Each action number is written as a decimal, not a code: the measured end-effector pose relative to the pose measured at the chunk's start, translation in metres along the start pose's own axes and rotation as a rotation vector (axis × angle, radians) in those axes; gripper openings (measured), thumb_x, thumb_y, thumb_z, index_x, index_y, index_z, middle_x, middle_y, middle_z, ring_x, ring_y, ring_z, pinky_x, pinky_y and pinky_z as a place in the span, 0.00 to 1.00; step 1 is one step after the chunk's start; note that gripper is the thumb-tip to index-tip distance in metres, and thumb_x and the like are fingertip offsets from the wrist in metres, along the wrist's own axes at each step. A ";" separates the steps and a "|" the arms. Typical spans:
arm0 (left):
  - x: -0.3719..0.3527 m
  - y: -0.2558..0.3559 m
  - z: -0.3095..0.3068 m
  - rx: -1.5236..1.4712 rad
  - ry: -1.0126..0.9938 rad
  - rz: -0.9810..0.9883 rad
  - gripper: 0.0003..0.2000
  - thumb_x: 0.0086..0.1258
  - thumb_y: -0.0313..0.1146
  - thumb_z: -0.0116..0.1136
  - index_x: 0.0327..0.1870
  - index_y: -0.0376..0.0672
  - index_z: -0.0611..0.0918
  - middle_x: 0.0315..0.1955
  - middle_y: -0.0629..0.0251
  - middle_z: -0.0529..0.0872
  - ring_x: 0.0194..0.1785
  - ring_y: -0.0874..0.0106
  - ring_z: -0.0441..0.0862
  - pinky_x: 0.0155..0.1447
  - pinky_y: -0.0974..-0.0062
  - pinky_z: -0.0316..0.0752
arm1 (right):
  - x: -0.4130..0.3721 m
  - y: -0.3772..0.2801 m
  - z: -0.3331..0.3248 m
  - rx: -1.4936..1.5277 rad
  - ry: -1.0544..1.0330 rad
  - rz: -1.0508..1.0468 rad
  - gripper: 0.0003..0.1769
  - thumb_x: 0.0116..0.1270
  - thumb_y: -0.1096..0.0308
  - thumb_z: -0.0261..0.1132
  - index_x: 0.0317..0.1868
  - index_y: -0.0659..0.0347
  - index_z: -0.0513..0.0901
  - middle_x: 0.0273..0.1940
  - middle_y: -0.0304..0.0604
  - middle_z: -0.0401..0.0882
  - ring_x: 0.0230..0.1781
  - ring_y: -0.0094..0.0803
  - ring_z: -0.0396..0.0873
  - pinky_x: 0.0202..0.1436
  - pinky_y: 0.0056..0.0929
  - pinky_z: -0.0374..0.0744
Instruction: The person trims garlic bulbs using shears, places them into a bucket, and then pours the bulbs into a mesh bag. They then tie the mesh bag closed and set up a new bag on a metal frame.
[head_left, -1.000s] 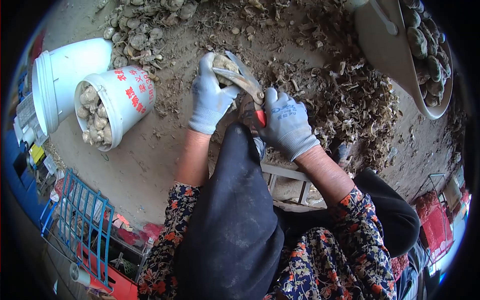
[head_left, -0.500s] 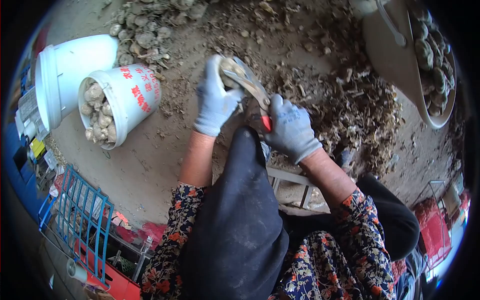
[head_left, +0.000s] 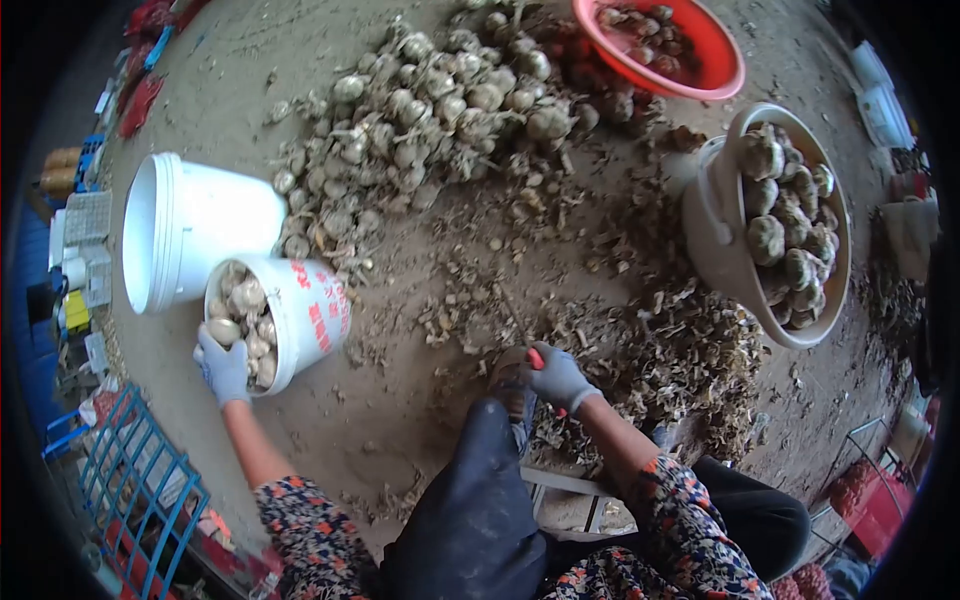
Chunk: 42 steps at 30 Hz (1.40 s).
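Observation:
My left hand (head_left: 224,370), in a grey-white glove, is at the mouth of a white bucket (head_left: 312,318) with red writing. Its fingers and thumb are around a pale garlic bulb (head_left: 223,331), beside the other bulbs in that bucket. The gloved right hand (head_left: 562,381) is closed round the red handle (head_left: 535,358) of a pair of shears, above my knee. The blades are hard to make out against the brown ground.
A heap of untrimmed garlic (head_left: 430,110) lies ahead. White stacked buckets (head_left: 215,230) stand left, a beige bucket of garlic (head_left: 715,235) right. A red basin (head_left: 725,75) is at the back. Dry trimmings (head_left: 690,370) cover the ground on the right; a blue metal rack (head_left: 140,490) is lower left.
My left hand has moved away from the shears, left to the bucket mouth. The right hand still grips the shears, now lower in view. The camera's view has shifted, showing more of the heap.

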<state>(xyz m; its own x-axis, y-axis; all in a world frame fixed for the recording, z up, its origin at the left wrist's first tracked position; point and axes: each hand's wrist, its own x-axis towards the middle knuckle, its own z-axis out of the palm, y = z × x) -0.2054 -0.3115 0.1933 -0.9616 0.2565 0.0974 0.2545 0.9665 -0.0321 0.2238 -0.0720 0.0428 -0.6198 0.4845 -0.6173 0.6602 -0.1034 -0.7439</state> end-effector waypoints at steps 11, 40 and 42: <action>0.062 0.386 0.042 -0.136 0.171 0.771 0.32 0.65 0.64 0.51 0.62 0.52 0.73 0.67 0.50 0.65 0.70 0.49 0.59 0.69 0.50 0.59 | 0.092 0.020 -0.022 0.740 -0.054 0.215 0.07 0.58 0.68 0.63 0.31 0.63 0.78 0.21 0.39 0.76 0.16 0.30 0.75 0.19 0.30 0.72; -0.001 0.323 0.106 -0.451 -0.392 0.844 0.26 0.61 0.54 0.59 0.61 0.60 0.76 0.63 0.52 0.70 0.67 0.45 0.64 0.69 0.54 0.63 | -0.161 0.236 -0.150 1.215 1.363 0.581 0.11 0.63 0.58 0.57 0.27 0.55 0.71 0.23 0.40 0.75 0.23 0.38 0.76 0.31 0.42 0.77; 0.052 0.326 0.130 -0.062 0.173 0.769 0.29 0.62 0.62 0.54 0.63 0.60 0.75 0.63 0.53 0.71 0.66 0.44 0.65 0.69 0.54 0.62 | -0.153 0.247 -0.143 1.105 1.404 0.539 0.12 0.65 0.59 0.58 0.28 0.55 0.71 0.23 0.40 0.75 0.23 0.37 0.75 0.30 0.40 0.78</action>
<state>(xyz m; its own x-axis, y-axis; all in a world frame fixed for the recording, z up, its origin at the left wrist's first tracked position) -0.1854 0.0159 0.0589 -0.4849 0.8454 0.2239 0.8517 0.5147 -0.0985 0.5418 -0.0475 -0.0102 0.6739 0.4233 -0.6056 -0.2546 -0.6364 -0.7282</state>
